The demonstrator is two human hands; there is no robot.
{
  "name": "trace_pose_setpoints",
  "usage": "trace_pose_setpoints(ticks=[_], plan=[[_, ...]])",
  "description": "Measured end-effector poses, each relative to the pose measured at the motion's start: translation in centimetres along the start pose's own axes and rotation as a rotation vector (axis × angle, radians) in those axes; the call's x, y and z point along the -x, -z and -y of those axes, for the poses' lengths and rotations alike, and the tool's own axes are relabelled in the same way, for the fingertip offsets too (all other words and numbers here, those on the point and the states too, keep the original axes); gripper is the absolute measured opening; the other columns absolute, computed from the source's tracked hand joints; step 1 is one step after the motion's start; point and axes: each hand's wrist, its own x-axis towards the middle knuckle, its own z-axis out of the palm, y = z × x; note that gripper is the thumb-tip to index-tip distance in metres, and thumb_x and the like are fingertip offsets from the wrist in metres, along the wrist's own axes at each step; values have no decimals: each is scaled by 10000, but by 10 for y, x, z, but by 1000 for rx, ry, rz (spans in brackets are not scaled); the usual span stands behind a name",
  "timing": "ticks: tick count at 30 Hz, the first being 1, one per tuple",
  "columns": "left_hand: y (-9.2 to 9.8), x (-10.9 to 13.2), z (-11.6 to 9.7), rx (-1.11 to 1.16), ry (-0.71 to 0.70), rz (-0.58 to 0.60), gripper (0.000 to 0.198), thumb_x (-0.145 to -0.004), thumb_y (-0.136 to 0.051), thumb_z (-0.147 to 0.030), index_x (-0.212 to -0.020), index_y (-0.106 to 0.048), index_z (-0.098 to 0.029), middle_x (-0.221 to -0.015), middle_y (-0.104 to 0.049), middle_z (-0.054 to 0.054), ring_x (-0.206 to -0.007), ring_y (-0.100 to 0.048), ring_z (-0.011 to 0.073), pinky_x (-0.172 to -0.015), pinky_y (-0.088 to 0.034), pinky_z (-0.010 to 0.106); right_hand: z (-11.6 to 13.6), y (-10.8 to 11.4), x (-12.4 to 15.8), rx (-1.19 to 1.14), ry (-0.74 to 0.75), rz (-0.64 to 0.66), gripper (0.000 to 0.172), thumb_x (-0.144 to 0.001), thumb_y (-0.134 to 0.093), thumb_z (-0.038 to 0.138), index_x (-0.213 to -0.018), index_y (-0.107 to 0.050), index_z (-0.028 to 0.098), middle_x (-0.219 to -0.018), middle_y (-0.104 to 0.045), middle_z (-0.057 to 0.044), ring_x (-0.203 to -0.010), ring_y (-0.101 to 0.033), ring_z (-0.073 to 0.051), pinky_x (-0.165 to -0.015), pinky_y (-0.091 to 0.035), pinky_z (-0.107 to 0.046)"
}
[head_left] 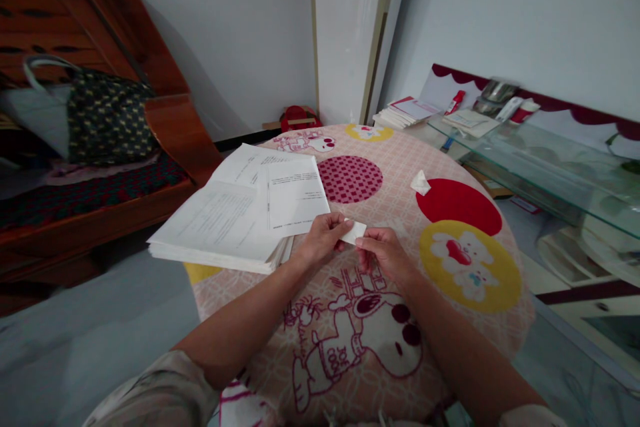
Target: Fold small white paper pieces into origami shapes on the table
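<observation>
Between my two hands is a small folded piece of white paper [354, 232], held just above the table. My left hand [324, 237] pinches its left end between thumb and fingers. At its right end, my right hand [383, 248] grips it the same way, with the other fingers curled below. Close by on the left lies a thick stack of printed sheets [215, 227], its top sheets spread unevenly. Another small folded white paper [421, 183] rests farther back on the right, at the edge of a red circle on the cloth.
A patterned cloth covers the round table [400, 340]. To the right stands a glass-topped cabinet [560, 160] bearing books [407, 110], a red bottle [455, 102] and a cup [525, 110]. A wooden bench [175, 120] with a bag [107, 117] is at left; an air conditioner [346, 47] stands behind.
</observation>
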Motion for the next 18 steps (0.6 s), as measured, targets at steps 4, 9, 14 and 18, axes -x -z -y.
trace_pose_setpoints(ticks=[4,9,14,18], plan=[[2,-1,2,-10,56,134,406,-764,-689,-531,-735,-596,-137,-576,-565,-12,-431,-428,62,-410,-291,194,-1,-2,2,-6,19,-44,227,-680,-697,356,-576,-606,177,-427,-582,23,-304,-475,-101,-302,-367,-202],[1,0,3,-204,-76,9,398,-797,-650,-516,-667,-564,-150,-522,-514,-29,-439,-391,60,-414,-258,196,0,-4,2,12,30,-74,233,-690,-683,348,-554,-584,186,-396,-528,48,-285,-422,-80,-293,-322,-194],[-4,5,0,-170,-58,-58,465,-845,-580,-574,-628,-516,-169,-462,-481,-44,-362,-368,55,-371,-243,197,1,-3,1,36,48,-64,253,-703,-683,398,-590,-595,190,-392,-507,60,-281,-413,-78,-299,-304,-191],[-4,9,-3,-93,4,-22,486,-852,-566,-615,-651,-502,-177,-443,-483,-54,-288,-350,56,-321,-229,196,0,-2,0,53,60,-52,260,-699,-689,416,-608,-609,186,-391,-493,66,-278,-405,-77,-299,-295,-191]])
